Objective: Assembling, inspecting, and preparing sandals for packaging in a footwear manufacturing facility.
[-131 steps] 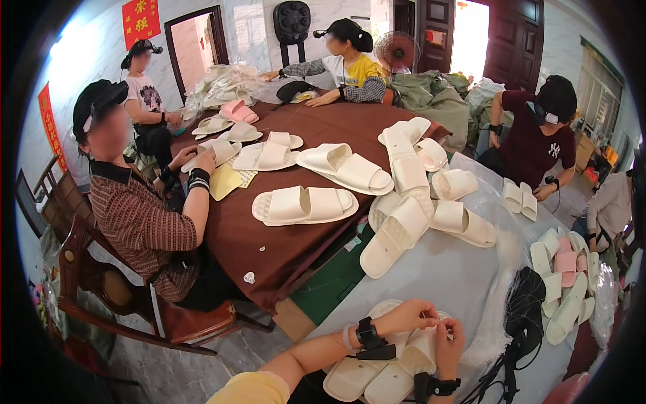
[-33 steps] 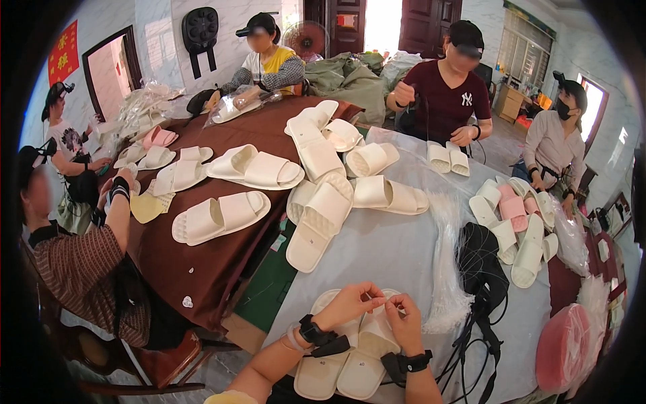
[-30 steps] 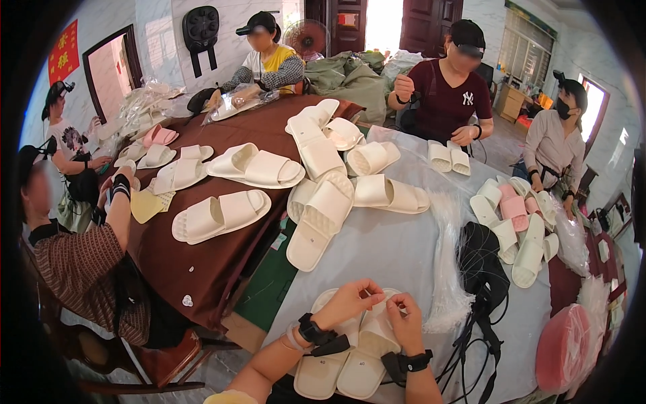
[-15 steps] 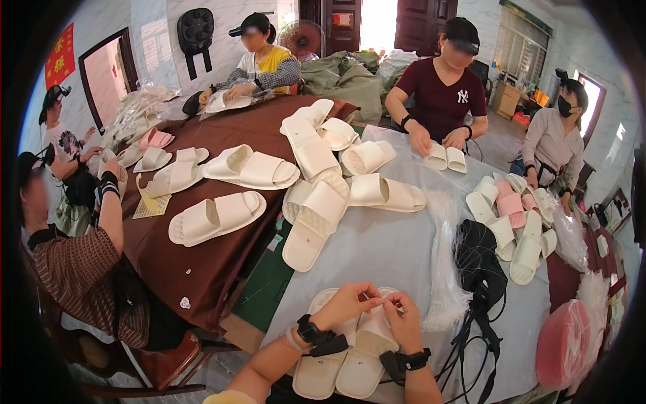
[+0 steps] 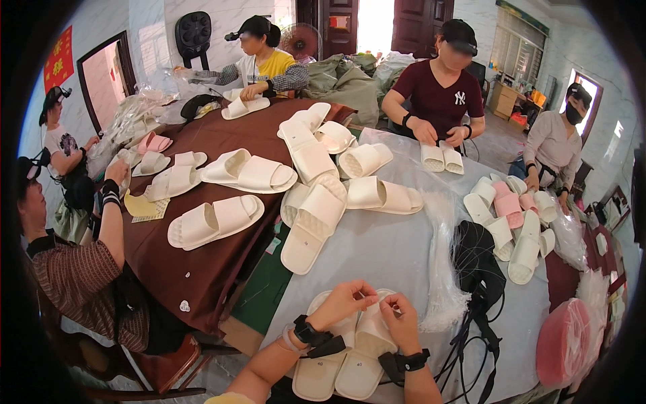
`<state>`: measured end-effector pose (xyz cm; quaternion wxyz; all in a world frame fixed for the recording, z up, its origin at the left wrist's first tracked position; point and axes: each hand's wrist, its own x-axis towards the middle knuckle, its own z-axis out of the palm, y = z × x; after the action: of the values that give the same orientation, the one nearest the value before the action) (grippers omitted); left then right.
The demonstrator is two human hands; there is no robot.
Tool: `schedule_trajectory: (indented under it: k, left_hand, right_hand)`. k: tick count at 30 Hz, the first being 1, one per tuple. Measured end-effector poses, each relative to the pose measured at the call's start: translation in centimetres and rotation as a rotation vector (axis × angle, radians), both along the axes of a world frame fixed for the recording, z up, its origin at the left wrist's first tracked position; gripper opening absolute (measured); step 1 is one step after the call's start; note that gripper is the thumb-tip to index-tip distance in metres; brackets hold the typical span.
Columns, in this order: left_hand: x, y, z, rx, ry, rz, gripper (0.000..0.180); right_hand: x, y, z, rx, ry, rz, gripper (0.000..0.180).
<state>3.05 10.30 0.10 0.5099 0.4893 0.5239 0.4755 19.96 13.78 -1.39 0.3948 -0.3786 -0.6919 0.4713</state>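
Note:
In front of me a pair of off-white slippers (image 5: 358, 372) lies side by side, soles up at the heel ends, straps partly hidden by my hands. Above their toe ends, my left hand (image 5: 342, 303) is closed, thumb and fingertips pinched together. Close beside it my right hand (image 5: 403, 322) also pinches, its fingertips facing the left ones across a small gap. Whatever thin thing they may hold is too small to make out. Right of my hands, a bundle of thin clear plastic strands (image 5: 441, 269) hangs down the grey table cover (image 5: 397, 249).
Several off-white slippers (image 5: 313, 222) are heaped ahead. A black bag with cables (image 5: 479, 266) lies to the right, near white and pink slippers (image 5: 509, 205) and a pink roll (image 5: 564, 343). A brown-covered table (image 5: 161, 269) adjoins on the left. Several co-workers sit around.
My hands have drawn slightly apart at the fingertips. The co-worker in yellow at the back now has a slipper on the table and one arm stretched out left.

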Motion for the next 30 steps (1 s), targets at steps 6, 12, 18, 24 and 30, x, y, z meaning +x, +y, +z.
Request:
schedule_trajectory:
  k: [6,12,18,24,30]
  left_hand:
    - [0.3,-0.1,0.9,-0.084,0.003,0.043,0.018]
    - [0.5,-0.2,0.4,-0.025,-0.019,-0.075,0.019]
    - [0.2,0.0,0.3,-0.026,-0.032,0.05,0.02]
    - [0.5,-0.1,1.3,-0.075,-0.006,-0.032,0.02]
    - [0.4,-0.3,1.3,-0.058,-0.016,0.004,0.018]
  right_hand:
    - [0.1,0.1,-0.2,-0.027,0.023,-0.005,0.009]
    - [0.1,0.1,-0.7,-0.033,0.047,-0.008,0.009]
    - [0.1,0.0,-0.5,-0.051,0.054,-0.015,0.008]
    - [0.1,0.1,-0.4,-0.007,0.042,-0.018,0.008]
    - [0.0,0.0,-0.1,-0.033,0.055,-0.007,0.009]
